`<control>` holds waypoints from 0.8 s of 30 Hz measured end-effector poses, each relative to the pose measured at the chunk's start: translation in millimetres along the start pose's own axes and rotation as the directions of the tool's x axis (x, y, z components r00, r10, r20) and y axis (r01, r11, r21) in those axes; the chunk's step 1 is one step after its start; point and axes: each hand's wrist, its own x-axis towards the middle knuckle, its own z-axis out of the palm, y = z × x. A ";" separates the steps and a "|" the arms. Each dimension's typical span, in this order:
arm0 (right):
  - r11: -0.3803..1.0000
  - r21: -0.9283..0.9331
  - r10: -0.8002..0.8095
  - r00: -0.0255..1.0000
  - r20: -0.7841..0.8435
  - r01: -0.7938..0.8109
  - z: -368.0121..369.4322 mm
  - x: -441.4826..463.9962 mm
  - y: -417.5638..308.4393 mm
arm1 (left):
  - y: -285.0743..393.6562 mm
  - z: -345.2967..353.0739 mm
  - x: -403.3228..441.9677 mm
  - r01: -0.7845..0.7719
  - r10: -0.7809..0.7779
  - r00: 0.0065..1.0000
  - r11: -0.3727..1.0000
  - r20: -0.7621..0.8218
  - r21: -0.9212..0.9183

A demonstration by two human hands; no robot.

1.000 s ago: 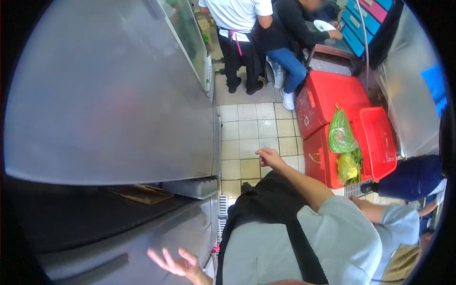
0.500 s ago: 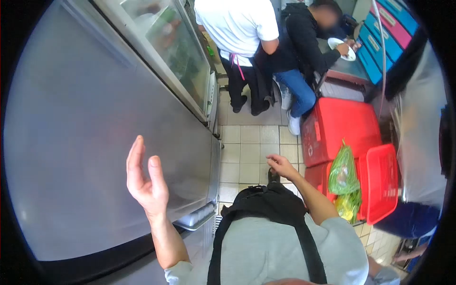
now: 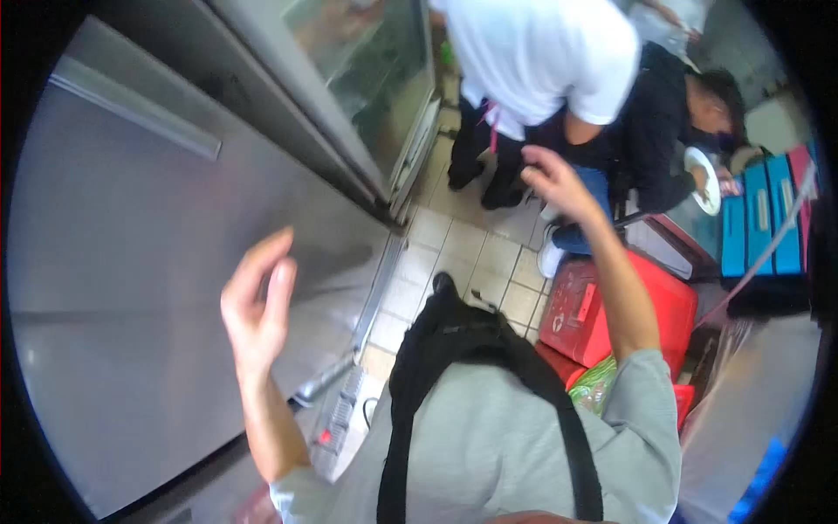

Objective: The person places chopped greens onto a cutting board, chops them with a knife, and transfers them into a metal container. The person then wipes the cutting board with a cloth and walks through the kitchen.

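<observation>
My left hand [image 3: 255,306] is raised in front of the large steel refrigerator door [image 3: 157,288], with thumb and fingers apart and nothing between them. Whether it touches the metal cannot be told. Up and to the right, my right hand [image 3: 559,182] hangs in the air with its fingers partly spread and holds nothing. Behind it, as seen from here, are the legs of a person in a white shirt [image 3: 541,52]. A long handle [image 3: 135,105] runs along the upper part of the steel door.
Beyond the steel door stands a glass-doored cooler [image 3: 375,79]. A seated person in black [image 3: 655,122] has a white plate [image 3: 702,181]. Red bins [image 3: 646,306] and a green bag [image 3: 595,384] lie at my right, near blue drawers [image 3: 759,218]. Tiled floor [image 3: 471,249] runs ahead.
My right hand has risen and reached forward. My left hand has come up in front of the steel door since the earliest frame. The view has turned, and the people ahead appear closer.
</observation>
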 end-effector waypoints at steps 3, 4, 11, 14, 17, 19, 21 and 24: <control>0.994 -0.097 -0.028 0.987 0.159 0.044 -14.1 55.5 7.3 | -4.5 38.1 59.9 -0.060 0.040 0.995 0.973 -0.094 -0.224; 0.987 -0.145 -0.038 0.986 0.161 0.062 -17.3 68.4 5.4 | -2.8 49.7 78.2 -0.093 0.053 0.989 0.951 -0.140 -0.296; 0.987 0.097 0.132 0.991 0.000 -0.132 -43.6 111.7 6.1 | -0.1 92.2 190.5 -0.366 0.034 0.823 0.794 -0.567 -0.485; 0.994 0.055 0.080 0.979 0.187 -0.092 -44.3 117.3 9.7 | -5.9 99.1 231.6 -0.367 0.032 0.749 0.852 -0.662 -0.374; 0.998 0.057 0.018 0.980 0.197 -0.029 -52.8 137.4 16.1 | -10.0 102.3 267.0 -0.357 -0.033 0.660 0.865 -0.751 -0.352; 0.973 0.189 0.115 0.989 0.093 -0.131 -65.5 153.0 29.8 | -7.8 102.5 281.4 -0.202 -0.079 0.726 0.925 -0.684 -0.321; 0.984 0.164 0.052 0.991 0.124 -0.072 -63.7 155.4 52.9 | -21.6 101.7 292.6 -0.191 -0.062 0.734 0.937 -0.677 -0.292; 0.988 0.152 -0.050 0.983 0.174 0.023 -56.2 161.1 69.3 | -18.7 110.1 289.5 -0.085 -0.013 0.664 0.992 -0.748 -0.092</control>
